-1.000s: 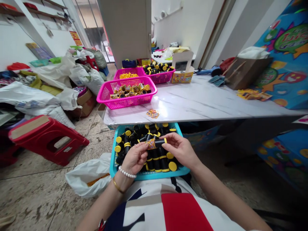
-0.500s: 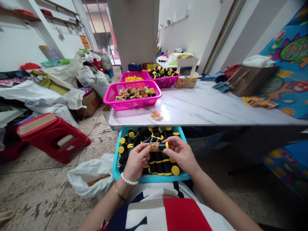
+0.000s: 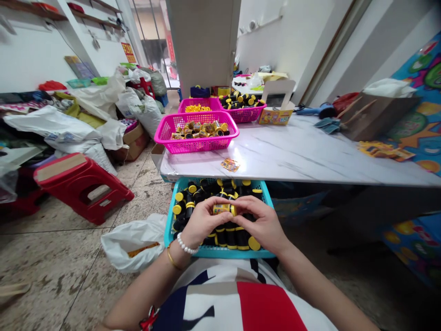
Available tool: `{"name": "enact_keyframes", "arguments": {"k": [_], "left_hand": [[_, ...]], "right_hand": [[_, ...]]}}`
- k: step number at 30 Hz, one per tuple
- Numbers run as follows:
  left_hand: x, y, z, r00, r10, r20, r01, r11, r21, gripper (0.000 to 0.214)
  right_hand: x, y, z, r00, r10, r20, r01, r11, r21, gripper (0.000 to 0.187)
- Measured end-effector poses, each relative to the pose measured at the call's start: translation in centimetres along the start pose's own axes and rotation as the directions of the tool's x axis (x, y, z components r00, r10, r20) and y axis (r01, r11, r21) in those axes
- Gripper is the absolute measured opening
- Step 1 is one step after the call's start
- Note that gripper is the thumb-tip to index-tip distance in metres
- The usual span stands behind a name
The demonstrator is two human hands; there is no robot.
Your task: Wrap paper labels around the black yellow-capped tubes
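Between both hands lies a small black bottle (image 3: 222,209) with a yellow end and a colourful label around its body. My left hand (image 3: 201,220) is closed on it, thumb below and fingers over the top. The thumb and fingertips of my right hand (image 3: 262,220) pinch its yellow end. Beneath them a turquoise basket (image 3: 168,230) holds many black bottles with yellow caps. A few printed labels (image 3: 230,165) rest on the table edge just beyond the basket.
On the marbled table (image 3: 303,151) stand a pink basket (image 3: 196,148) of labelled bottles, two more pink baskets and a cardboard carrier box (image 3: 275,116). Loose orange printed pieces (image 3: 382,150) lie at right. A red stool (image 3: 82,184) and an open white bag (image 3: 134,243) sit at left.
The label, before held out flat from the bottle's side by my left fingers, now wraps around the bottle. My left hand has moved in over it, and my hands are closer together.
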State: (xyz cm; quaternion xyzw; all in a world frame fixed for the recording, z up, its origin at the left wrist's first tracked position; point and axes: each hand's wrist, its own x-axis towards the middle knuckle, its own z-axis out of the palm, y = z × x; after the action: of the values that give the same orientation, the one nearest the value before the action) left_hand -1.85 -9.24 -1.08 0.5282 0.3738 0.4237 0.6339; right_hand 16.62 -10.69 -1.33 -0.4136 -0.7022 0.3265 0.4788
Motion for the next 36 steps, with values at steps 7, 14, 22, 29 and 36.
{"name": "enact_keyframes", "arguments": {"k": [7,14,22,29,36], "left_hand": [[-0.9,-0.3,-0.1,1.0,-0.026,0.003,0.026,0.999,-0.019,0.036],[-0.8,0.0,0.6,0.991,0.127,-0.045,-0.123,0.989,0.084,0.029],[-0.4,-0.7,-0.3,0.995,0.085,-0.061,-0.085,0.996,-0.007,0.033],[0.0,-1.4,-0.3,0.998,0.039,-0.052,-0.041,0.998,-0.037,0.036],[0.2,-1.2,-0.1,0.993,0.112,-0.036,-0.112,0.994,-0.008,0.033]], "right_hand": [[-0.5,-0.1,-0.5,0.991,-0.123,-0.044,0.119,0.989,-0.086,0.036],[-0.3,0.5,0.7,0.999,-0.024,-0.031,0.027,0.994,0.101,0.033],[-0.4,1.6,1.5,0.97,0.238,-0.045,-0.215,0.932,0.291,0.027],[-0.1,1.5,1.1,0.974,0.228,-0.004,-0.219,0.939,0.263,0.035],[-0.2,1.2,1.2,0.972,0.233,-0.017,-0.227,0.961,0.157,0.023]]}}
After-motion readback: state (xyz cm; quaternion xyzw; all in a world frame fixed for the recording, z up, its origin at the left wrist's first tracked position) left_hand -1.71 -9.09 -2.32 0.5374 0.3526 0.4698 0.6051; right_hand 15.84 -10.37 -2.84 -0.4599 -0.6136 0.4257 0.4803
